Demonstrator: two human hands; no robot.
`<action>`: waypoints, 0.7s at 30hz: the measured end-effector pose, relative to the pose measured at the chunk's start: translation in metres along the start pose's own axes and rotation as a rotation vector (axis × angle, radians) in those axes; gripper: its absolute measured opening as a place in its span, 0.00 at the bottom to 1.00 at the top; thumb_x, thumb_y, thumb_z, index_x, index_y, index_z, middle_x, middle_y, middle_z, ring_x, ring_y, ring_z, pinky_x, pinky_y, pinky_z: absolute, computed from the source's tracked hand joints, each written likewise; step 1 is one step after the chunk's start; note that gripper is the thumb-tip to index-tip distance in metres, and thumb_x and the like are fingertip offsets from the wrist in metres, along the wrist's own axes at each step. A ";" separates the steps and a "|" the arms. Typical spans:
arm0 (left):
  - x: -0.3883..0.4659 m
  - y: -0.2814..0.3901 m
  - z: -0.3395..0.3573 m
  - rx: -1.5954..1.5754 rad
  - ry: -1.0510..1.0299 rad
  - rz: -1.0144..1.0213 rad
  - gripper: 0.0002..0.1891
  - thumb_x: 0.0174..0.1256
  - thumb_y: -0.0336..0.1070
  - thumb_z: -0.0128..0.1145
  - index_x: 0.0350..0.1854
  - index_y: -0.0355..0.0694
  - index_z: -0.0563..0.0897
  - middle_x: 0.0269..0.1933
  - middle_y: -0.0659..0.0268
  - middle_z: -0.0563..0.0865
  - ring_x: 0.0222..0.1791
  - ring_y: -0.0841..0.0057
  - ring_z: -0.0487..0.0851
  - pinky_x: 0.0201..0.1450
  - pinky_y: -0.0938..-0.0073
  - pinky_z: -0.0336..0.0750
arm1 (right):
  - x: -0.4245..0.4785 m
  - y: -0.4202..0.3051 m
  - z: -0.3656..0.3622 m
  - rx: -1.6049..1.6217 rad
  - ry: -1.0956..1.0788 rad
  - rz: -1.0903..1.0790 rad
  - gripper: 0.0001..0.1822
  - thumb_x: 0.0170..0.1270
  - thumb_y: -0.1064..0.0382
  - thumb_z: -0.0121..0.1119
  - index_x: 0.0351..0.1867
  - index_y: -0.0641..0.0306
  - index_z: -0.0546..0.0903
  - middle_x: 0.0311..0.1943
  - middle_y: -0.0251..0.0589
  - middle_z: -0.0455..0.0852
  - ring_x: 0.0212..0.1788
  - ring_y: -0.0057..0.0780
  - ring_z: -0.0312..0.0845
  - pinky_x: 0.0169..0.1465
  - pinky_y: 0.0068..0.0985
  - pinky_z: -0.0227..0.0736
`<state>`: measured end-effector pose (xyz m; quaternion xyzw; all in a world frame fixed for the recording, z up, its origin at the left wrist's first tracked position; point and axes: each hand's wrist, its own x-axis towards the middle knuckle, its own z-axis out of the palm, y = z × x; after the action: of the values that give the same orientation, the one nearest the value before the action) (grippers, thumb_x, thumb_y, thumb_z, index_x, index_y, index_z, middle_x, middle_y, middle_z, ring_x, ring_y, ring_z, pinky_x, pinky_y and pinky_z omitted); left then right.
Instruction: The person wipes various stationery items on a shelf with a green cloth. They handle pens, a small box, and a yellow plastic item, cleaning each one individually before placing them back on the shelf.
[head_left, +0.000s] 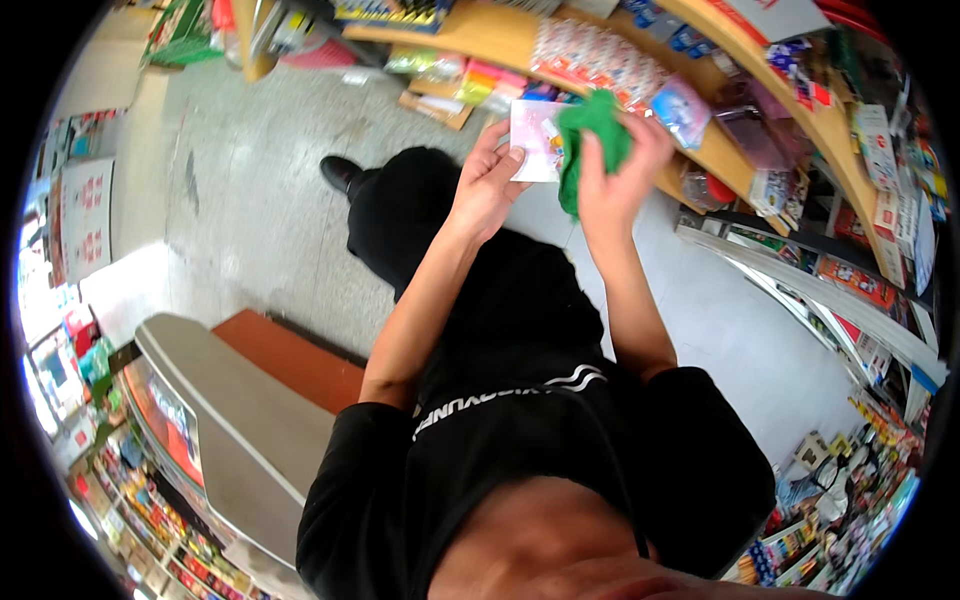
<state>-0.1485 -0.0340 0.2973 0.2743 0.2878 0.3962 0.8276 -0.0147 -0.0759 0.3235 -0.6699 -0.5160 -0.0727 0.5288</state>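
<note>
My left hand (486, 176) grips the left side of a flat, pale pink card or booklet (534, 139), with the thumb on its face. A crumpled green cloth (600, 139) is held in my right hand (626, 169), which looks blurred. The cloth covers the right part of the pink item, whose far edge is hidden behind it; whether the two touch I cannot tell. A small colourful print shows on the pink face beside the cloth. Just beyond my hands, a wooden shelf (465, 31) bears packaged goods, among them a row of small patterned packets (592, 64).
To the right, curved wooden shelves (840, 142) hold boxes and packets. A blue and pink packet (681, 111) lies near my right hand. A grey-topped counter or cabinet (247, 427) and a reddish-brown board (292, 360) stand at lower left. Grey floor (247, 172) stretches to the left.
</note>
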 end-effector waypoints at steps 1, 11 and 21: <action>-0.007 -0.002 -0.008 -0.032 -0.014 0.013 0.19 0.70 0.28 0.44 0.63 0.37 0.64 0.50 0.57 0.80 0.50 0.72 0.79 0.54 0.67 0.74 | -0.001 -0.005 0.014 -0.089 -0.142 -0.044 0.17 0.50 0.68 0.64 0.44 0.61 0.77 0.42 0.45 0.74 0.46 0.43 0.68 0.50 0.34 0.65; -0.010 -0.019 -0.067 -0.046 -0.002 0.058 0.20 0.70 0.28 0.44 0.63 0.36 0.66 0.55 0.61 0.77 0.52 0.73 0.78 0.56 0.69 0.73 | -0.045 0.007 0.072 -0.104 -0.348 -0.087 0.14 0.52 0.70 0.60 0.43 0.61 0.81 0.38 0.43 0.76 0.41 0.42 0.72 0.43 0.35 0.70; -0.015 -0.015 -0.063 -0.156 0.065 0.074 0.20 0.70 0.26 0.41 0.63 0.33 0.65 0.57 0.57 0.76 0.56 0.70 0.76 0.60 0.67 0.70 | -0.051 -0.002 0.058 -0.087 -0.446 -0.190 0.14 0.51 0.68 0.61 0.41 0.55 0.82 0.38 0.38 0.76 0.40 0.38 0.73 0.37 0.32 0.73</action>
<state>-0.1922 -0.0399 0.2474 0.2066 0.2725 0.4564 0.8215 -0.0655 -0.0621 0.2666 -0.6400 -0.6770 0.0053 0.3634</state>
